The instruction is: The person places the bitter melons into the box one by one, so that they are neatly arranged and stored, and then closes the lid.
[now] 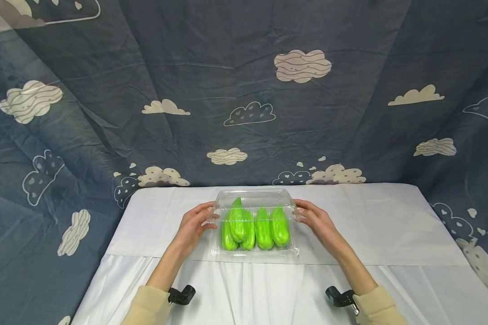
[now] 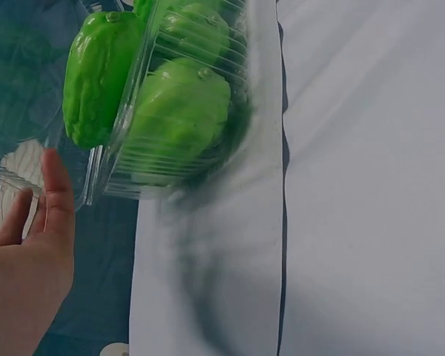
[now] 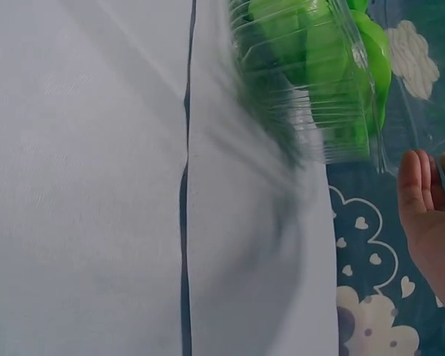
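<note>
A clear plastic clamshell box sits on the white table with its hinged lid raised at a tilt. Inside lie several bright green, ridged, elongated vegetables; one rests on top of others at the left. My left hand holds the lid's left edge between thumb and fingers. On the opposite side, my right hand grips the right edge the same way. In the left wrist view, one vegetable stands up above the rim. The right wrist view shows the fingers right at the lid's edge.
White cloth covers the table, with a seam running across it near the box's front. A dark blue curtain with cloud prints hangs behind the table and along its sides. Black wrist cameras are strapped to both forearms.
</note>
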A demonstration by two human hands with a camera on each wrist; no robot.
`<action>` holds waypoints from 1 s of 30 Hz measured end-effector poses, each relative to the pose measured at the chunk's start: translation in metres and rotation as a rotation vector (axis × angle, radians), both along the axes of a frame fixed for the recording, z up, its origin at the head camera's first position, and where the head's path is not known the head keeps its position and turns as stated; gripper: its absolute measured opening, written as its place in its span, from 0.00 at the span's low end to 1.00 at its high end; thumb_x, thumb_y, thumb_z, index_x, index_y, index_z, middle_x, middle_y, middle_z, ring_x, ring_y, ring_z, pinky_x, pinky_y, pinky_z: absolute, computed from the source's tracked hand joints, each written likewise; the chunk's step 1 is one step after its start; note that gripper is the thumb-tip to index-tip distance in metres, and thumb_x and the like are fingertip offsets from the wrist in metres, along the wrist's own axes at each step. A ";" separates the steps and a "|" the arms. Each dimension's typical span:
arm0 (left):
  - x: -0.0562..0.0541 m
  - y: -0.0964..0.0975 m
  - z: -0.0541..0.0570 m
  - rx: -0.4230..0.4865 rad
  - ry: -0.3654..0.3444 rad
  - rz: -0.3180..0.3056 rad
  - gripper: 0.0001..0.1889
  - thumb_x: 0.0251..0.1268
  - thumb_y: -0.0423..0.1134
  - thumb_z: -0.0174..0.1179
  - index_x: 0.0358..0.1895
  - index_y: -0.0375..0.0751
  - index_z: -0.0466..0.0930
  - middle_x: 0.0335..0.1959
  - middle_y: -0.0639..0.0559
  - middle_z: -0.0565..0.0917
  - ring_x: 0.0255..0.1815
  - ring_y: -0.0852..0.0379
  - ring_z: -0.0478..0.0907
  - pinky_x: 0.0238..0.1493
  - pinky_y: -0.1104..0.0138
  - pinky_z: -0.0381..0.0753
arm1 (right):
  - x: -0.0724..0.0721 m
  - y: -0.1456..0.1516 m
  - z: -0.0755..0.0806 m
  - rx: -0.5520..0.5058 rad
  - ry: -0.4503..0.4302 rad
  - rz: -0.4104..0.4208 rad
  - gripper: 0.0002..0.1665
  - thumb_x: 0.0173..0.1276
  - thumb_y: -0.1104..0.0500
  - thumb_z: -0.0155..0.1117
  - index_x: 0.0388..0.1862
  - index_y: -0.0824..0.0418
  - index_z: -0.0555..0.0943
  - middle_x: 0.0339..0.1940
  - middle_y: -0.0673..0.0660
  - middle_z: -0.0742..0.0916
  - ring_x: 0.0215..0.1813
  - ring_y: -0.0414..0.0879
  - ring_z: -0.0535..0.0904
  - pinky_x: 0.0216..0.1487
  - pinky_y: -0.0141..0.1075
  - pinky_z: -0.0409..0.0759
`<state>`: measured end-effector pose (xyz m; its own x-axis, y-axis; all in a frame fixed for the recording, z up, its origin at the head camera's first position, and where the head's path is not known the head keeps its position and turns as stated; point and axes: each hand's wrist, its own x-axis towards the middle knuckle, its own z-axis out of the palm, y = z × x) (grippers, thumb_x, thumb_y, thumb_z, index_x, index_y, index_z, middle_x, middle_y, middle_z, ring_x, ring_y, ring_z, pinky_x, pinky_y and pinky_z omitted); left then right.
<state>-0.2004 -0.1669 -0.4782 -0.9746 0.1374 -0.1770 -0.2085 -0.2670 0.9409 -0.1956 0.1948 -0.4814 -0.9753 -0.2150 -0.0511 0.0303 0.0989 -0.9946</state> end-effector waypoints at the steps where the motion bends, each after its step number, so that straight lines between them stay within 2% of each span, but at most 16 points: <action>1: 0.001 -0.001 0.000 -0.011 0.012 -0.018 0.21 0.72 0.37 0.55 0.64 0.31 0.72 0.60 0.45 0.75 0.50 0.52 0.78 0.42 0.64 0.82 | 0.000 0.001 0.000 0.009 0.002 0.006 0.30 0.77 0.51 0.50 0.71 0.65 0.67 0.71 0.61 0.70 0.68 0.56 0.68 0.58 0.26 0.73; 5: 0.003 -0.004 0.000 -0.023 0.048 -0.066 0.24 0.72 0.39 0.55 0.67 0.32 0.70 0.64 0.45 0.71 0.55 0.50 0.75 0.45 0.62 0.82 | 0.001 0.002 0.000 0.020 0.007 0.025 0.29 0.77 0.52 0.50 0.72 0.64 0.67 0.72 0.60 0.70 0.68 0.54 0.67 0.63 0.31 0.71; 10: 0.003 -0.007 -0.003 0.001 0.065 -0.109 0.24 0.74 0.38 0.53 0.69 0.31 0.66 0.66 0.44 0.70 0.58 0.47 0.73 0.49 0.59 0.80 | 0.002 0.002 -0.001 0.037 0.008 0.039 0.29 0.76 0.54 0.51 0.72 0.62 0.66 0.73 0.59 0.69 0.69 0.53 0.66 0.69 0.47 0.64; 13: 0.003 -0.009 -0.004 0.004 0.079 -0.144 0.25 0.74 0.38 0.51 0.70 0.32 0.64 0.68 0.43 0.67 0.63 0.42 0.69 0.50 0.57 0.79 | 0.002 0.002 -0.002 0.055 0.008 0.040 0.29 0.76 0.53 0.51 0.73 0.61 0.66 0.73 0.59 0.69 0.68 0.53 0.67 0.69 0.52 0.63; 17: 0.003 -0.011 -0.004 -0.013 0.092 -0.193 0.27 0.73 0.39 0.51 0.72 0.35 0.62 0.72 0.43 0.63 0.68 0.36 0.62 0.51 0.55 0.77 | 0.002 0.002 -0.003 0.084 0.007 0.031 0.29 0.77 0.52 0.50 0.73 0.60 0.66 0.72 0.59 0.70 0.66 0.54 0.68 0.66 0.50 0.67; 20: 0.002 -0.012 -0.004 -0.025 0.086 -0.211 0.28 0.73 0.39 0.50 0.73 0.36 0.61 0.73 0.44 0.61 0.69 0.36 0.59 0.54 0.54 0.75 | 0.001 0.003 -0.005 0.107 0.012 0.026 0.29 0.76 0.52 0.51 0.73 0.59 0.66 0.70 0.59 0.72 0.64 0.54 0.70 0.64 0.46 0.70; 26: 0.002 -0.013 -0.008 -0.038 0.082 -0.216 0.28 0.72 0.37 0.50 0.74 0.38 0.59 0.75 0.45 0.59 0.71 0.37 0.58 0.59 0.51 0.70 | 0.002 0.005 -0.010 0.150 0.043 0.022 0.31 0.75 0.50 0.55 0.73 0.58 0.66 0.67 0.60 0.75 0.62 0.52 0.74 0.63 0.45 0.73; 30: 0.001 -0.014 -0.011 -0.033 0.078 -0.211 0.30 0.71 0.36 0.51 0.74 0.38 0.59 0.75 0.44 0.59 0.72 0.36 0.55 0.64 0.47 0.62 | 0.003 0.005 -0.013 0.165 0.046 0.016 0.32 0.75 0.49 0.57 0.73 0.58 0.67 0.66 0.60 0.77 0.62 0.51 0.74 0.64 0.45 0.72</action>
